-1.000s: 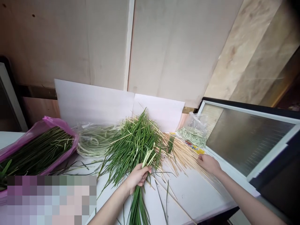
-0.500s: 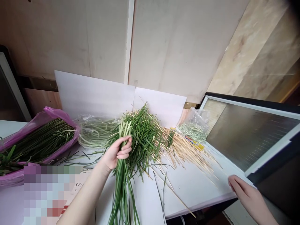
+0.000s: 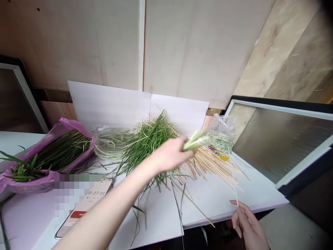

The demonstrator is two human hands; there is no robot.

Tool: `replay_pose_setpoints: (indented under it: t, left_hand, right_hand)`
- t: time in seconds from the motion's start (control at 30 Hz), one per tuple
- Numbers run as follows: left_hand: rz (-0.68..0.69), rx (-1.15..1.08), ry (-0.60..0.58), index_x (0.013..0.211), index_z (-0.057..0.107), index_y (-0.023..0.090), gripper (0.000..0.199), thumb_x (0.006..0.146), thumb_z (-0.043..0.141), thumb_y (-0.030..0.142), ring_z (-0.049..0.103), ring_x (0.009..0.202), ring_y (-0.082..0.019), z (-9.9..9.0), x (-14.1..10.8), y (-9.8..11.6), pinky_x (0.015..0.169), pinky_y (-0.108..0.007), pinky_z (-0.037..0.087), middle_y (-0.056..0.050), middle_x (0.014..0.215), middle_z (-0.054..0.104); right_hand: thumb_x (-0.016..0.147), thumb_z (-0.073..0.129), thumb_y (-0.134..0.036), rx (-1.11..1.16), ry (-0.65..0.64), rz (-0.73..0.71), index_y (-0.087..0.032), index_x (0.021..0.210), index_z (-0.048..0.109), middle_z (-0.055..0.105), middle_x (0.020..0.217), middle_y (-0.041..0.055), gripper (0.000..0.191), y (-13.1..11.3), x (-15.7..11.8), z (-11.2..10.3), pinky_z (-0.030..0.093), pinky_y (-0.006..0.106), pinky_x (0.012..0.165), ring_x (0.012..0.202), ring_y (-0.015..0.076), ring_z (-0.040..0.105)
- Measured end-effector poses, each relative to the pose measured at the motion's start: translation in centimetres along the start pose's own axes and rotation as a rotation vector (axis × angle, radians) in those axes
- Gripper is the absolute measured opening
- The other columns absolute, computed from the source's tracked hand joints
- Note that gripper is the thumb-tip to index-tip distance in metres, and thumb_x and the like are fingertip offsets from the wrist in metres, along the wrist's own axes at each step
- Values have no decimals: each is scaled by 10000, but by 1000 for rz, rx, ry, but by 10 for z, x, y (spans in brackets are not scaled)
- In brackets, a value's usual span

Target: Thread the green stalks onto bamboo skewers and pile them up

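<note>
My left hand (image 3: pixel 177 152) is closed around a bundle of green stalks (image 3: pixel 196 139), its pale ends pointing right and blurred by motion. Below and behind that arm spreads a heap of green grass-like leaves (image 3: pixel 149 139). Thin wooden sticks (image 3: pixel 213 165) lie fanned out to the right of the heap. Beyond the table's front edge, at lower right, my right hand (image 3: pixel 246 220) pinches a thin pale stick (image 3: pixel 236 196) that points upward.
At left, a pink bag (image 3: pixel 90 146) holds long green stalks. A phone (image 3: pixel 87 205) lies at front left. Clear bags of pale strands (image 3: pixel 111 142) and green strips (image 3: pixel 221 140) stand behind. A framed glass panel (image 3: pixel 281 139) leans at right.
My left hand has swung right with the bundle, which has turned from hanging downward to pointing right. My right hand has moved left and lower. The view has shifted slightly.
</note>
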State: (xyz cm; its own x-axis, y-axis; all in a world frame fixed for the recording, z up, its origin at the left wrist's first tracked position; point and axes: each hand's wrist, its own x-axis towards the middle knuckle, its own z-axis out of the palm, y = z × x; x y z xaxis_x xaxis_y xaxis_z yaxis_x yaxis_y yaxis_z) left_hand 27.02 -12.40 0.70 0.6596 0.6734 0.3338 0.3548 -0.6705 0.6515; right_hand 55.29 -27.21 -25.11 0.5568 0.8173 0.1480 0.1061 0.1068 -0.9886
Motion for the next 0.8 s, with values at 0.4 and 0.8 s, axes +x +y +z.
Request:
replay_pose_setpoints:
  t: [0.4,0.8]
  left_hand:
    - [-89,500,-202,1044,637,156,237,816,589,201,671,972,-350,156,-17,-101,807,-443,536,-171,1038,696]
    - [59,462,-177,1192,609,156,291,943,548,294,563,1091,-301,117,-30,-76,992,-461,425,-128,1138,651]
  right_hand:
    - [854,533,-275,123,-53,43,-219,666,420,273,574,-85,225,-9,14,11,204,198,413,449,99,212]
    - [754,488,-168,214,-20,8,-215,639,464,289,549,-82,126,6,9,12,179,198,392,437,100,209]
